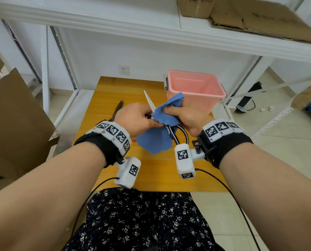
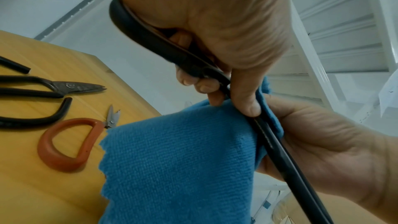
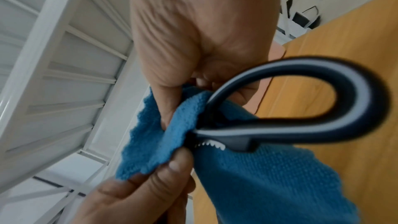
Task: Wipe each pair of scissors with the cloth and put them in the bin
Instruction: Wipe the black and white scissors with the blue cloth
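Head view, scissors (image 1: 149, 102) between both hands' fingers (image 1: 171, 111), cloth (image 1: 164, 113) around blades.

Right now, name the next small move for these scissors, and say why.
Probably slide the cloth in the right hand up the bare blade. The left hand holds the scissors steady, the cloth is bunched near the pivot, the blade tip shows uncovered, and the pink bin looks empty.
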Available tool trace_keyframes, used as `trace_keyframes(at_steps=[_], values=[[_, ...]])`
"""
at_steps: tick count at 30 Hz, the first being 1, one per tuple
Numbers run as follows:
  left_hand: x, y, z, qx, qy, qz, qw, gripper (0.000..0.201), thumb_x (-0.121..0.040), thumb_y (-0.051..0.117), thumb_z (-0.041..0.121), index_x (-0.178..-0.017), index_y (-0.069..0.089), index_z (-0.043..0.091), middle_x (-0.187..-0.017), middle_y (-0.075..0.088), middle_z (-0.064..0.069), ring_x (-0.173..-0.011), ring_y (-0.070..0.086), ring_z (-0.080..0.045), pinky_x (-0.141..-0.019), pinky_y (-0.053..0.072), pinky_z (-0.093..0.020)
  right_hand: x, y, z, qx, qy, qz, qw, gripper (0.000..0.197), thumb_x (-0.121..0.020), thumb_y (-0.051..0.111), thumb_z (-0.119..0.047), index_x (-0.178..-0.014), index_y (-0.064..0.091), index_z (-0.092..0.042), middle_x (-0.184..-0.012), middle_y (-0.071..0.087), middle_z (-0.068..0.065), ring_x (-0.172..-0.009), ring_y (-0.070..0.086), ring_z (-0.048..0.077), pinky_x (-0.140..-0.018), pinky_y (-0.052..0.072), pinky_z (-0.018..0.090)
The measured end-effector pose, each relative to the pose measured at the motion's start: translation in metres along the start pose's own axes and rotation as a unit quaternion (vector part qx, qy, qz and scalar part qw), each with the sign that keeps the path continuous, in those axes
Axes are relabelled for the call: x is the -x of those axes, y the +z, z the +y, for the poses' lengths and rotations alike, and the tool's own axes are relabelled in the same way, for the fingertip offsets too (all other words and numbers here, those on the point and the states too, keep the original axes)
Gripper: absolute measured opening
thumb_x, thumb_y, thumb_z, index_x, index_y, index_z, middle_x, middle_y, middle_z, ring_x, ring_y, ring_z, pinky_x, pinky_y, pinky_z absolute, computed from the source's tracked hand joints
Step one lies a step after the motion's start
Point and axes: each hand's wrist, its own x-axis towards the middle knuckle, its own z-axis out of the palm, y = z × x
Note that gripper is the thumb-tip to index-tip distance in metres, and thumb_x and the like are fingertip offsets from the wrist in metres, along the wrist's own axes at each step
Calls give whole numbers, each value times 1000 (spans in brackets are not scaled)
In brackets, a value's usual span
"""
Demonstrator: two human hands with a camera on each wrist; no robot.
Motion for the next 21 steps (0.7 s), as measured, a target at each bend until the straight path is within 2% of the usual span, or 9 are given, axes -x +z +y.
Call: trace_keyframes(at_steps=[3,6,9,11,12,14,16,18,21], values=[[-1,-2,1,-3,5,1,1000,48,-77,71,56,-77,65,9,-72,65,-15,-67,61,-30,-57,44,-43,-2,1,0,44,-21,30,998,29,-91,70,-20,-112,68,-1,-105,72,20,-96,72,31,-87,59,47],[-1,-4,4,-17,9,-1,1000,41,-78,70,55,-71,63,15,-67,63,-10,-63,57,-24,-53,37,-35,-4,4,0,61,-23,55,996,26,-90,71,-21,-107,70,0,-98,73,19,-90,73,29,-83,60,44],[-1,-5,5,-19,8,-12,1000,38,-78,71,55,-66,60,21,-64,62,-5,-60,55,-21,-52,36,-32,-5,6,0,93,-6,35,995,16,-92,67,-19,-95,70,-3,-93,73,19,-86,73,26,-84,59,45],[-1,-4,3,-3,9,-14,1000,39,-77,71,55,-71,65,17,-68,64,-10,-62,58,-25,-53,37,-34,-4,8,-2,79,-6,45,996,11,-97,59,-11,-92,66,-6,-91,68,11,-76,70,14,-80,57,36],[-2,-3,2,6,11,-14,1000,42,-77,71,55,-73,67,14,-69,64,-12,-60,55,-25,-53,36,-35,-4,8,-2,63,-8,58,996,12,-99,53,-7,-99,64,-2,-98,63,9,-78,66,12,-82,55,33],[-4,-2,0,15,12,-15,1000,48,-76,72,56,-74,67,9,-69,62,-17,-57,48,-22,-53,33,-36,-4,7,-2,52,-13,55,997,17,-100,48,0,-111,60,5,-107,55,10,-89,59,15,-88,52,30],[-5,-2,-3,21,9,-17,1000,51,-76,72,57,-71,64,6,-63,56,-16,-56,44,-20,-53,31,-36,-3,4,-4,63,-14,13,998,13,-95,53,4,-103,62,1,-99,63,8,-88,64,17,-94,54,36],[-5,-1,-6,21,4,-18,1000,56,-72,70,61,-65,58,7,-57,46,-7,-54,39,-19,-53,29,-35,-1,-1,-4,85,-11,-10,996,12,-88,57,8,-98,64,5,-91,65,15,-86,67,24,-87,56,43],[-6,-1,-11,23,-9,-10,1000,59,-68,68,65,-62,54,7,-55,44,-4,-52,40,-19,-53,30,-36,0,-7,-1,95,-23,-23,995,21,-78,59,11,-99,60,13,-91,61,20,-86,62,29,-79,55,43]])
